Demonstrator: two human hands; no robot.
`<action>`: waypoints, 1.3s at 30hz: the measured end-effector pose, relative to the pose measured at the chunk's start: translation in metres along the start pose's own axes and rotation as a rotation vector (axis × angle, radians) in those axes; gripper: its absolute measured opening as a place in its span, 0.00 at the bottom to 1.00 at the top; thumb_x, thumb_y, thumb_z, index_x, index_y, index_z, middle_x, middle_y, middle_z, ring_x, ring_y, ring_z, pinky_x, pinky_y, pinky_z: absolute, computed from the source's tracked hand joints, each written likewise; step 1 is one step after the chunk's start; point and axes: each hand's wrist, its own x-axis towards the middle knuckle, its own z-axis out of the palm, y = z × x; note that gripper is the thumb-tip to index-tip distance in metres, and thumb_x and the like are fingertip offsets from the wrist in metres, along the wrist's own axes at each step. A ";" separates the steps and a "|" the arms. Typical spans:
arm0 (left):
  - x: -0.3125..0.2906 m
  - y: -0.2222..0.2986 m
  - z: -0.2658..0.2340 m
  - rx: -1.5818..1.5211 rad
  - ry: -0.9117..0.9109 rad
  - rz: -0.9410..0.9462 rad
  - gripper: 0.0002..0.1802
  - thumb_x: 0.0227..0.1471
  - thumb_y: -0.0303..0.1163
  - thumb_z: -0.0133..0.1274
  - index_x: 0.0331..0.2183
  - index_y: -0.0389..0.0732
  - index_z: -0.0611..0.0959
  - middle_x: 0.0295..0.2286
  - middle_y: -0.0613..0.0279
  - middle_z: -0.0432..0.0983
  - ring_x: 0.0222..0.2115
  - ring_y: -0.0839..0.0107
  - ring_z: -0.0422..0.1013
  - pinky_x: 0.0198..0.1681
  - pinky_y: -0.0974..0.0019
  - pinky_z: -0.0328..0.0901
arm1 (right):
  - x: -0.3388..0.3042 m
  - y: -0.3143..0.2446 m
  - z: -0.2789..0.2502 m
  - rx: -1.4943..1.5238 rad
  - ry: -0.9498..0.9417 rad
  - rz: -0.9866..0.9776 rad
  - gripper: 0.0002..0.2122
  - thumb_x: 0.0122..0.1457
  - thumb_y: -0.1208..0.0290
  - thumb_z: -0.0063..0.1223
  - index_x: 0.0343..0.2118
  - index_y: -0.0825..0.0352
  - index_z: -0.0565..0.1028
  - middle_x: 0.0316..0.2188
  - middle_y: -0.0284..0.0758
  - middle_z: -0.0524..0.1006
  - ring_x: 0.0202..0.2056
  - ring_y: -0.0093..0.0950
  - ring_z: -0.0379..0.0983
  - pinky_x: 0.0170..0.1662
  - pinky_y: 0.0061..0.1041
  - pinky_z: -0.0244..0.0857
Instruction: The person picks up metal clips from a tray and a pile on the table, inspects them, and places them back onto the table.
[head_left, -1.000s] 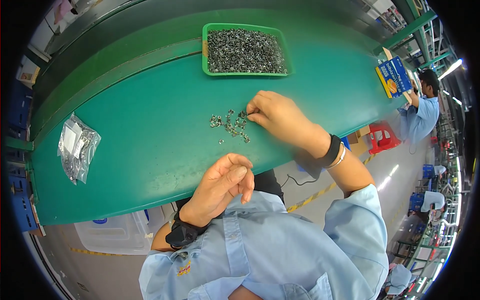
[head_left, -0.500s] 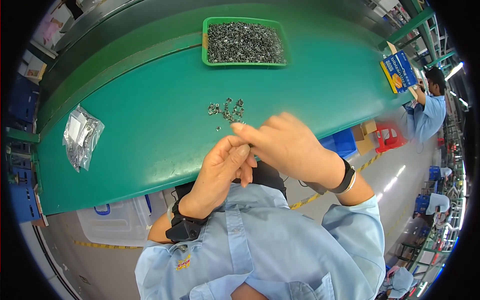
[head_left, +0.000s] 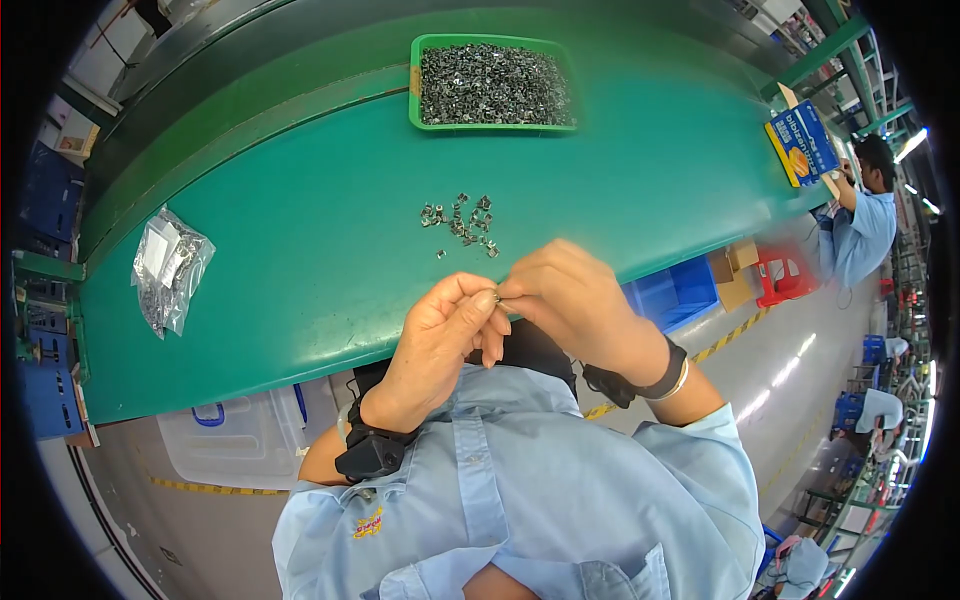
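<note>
My left hand (head_left: 445, 335) and my right hand (head_left: 570, 300) meet in front of me, just past the near edge of the bench. Between their thumbs and fingertips is a small metal part (head_left: 497, 297), mostly hidden by the fingers; both hands pinch it. On the green bench top beyond them lies a loose scatter of small shiny metal pieces (head_left: 465, 225). A green tray (head_left: 416, 108) heaped with many more such metal pieces (head_left: 495, 85) stands farther back.
A clear plastic bag (head_left: 170, 270) of parts lies at the left of the green bench (head_left: 300, 280). A blue and yellow box (head_left: 802, 143) stands at the right end, near a co-worker (head_left: 865, 225). Blue bin (head_left: 675, 293), red stool (head_left: 785, 275) and plastic box (head_left: 230, 440) are below.
My right hand has turned, its wrist lowering toward me, and its fingertips now close on the small part at my left fingertips. My left hand has barely moved.
</note>
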 end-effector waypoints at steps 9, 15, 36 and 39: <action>-0.001 -0.001 0.002 -0.035 -0.006 0.037 0.09 0.59 0.34 0.44 0.36 0.38 0.72 0.26 0.61 0.74 0.22 0.76 0.70 0.23 0.74 0.64 | -0.009 -0.001 0.011 0.091 0.098 0.064 0.10 0.44 0.81 0.60 0.30 0.65 0.74 0.26 0.33 0.74 0.28 0.31 0.71 0.30 0.27 0.64; 0.001 -0.003 -0.002 -0.058 -0.039 0.065 0.08 0.59 0.34 0.46 0.34 0.39 0.72 0.25 0.60 0.74 0.21 0.75 0.70 0.23 0.73 0.64 | -0.013 -0.004 0.014 0.125 0.114 0.073 0.08 0.46 0.80 0.59 0.30 0.66 0.73 0.26 0.33 0.73 0.29 0.30 0.71 0.30 0.26 0.65; -0.005 -0.001 0.007 -0.139 -0.047 0.017 0.07 0.58 0.34 0.46 0.33 0.41 0.71 0.23 0.62 0.72 0.18 0.72 0.68 0.21 0.69 0.62 | -0.026 -0.006 0.018 0.200 0.150 0.107 0.09 0.48 0.82 0.57 0.33 0.66 0.73 0.29 0.34 0.75 0.29 0.30 0.72 0.30 0.25 0.65; -0.004 -0.006 0.004 -0.253 -0.100 -0.026 0.09 0.59 0.36 0.45 0.32 0.42 0.69 0.23 0.63 0.71 0.17 0.71 0.67 0.19 0.68 0.60 | -0.027 -0.009 0.019 0.292 0.181 0.135 0.09 0.49 0.82 0.57 0.33 0.66 0.73 0.28 0.34 0.75 0.29 0.30 0.72 0.30 0.25 0.66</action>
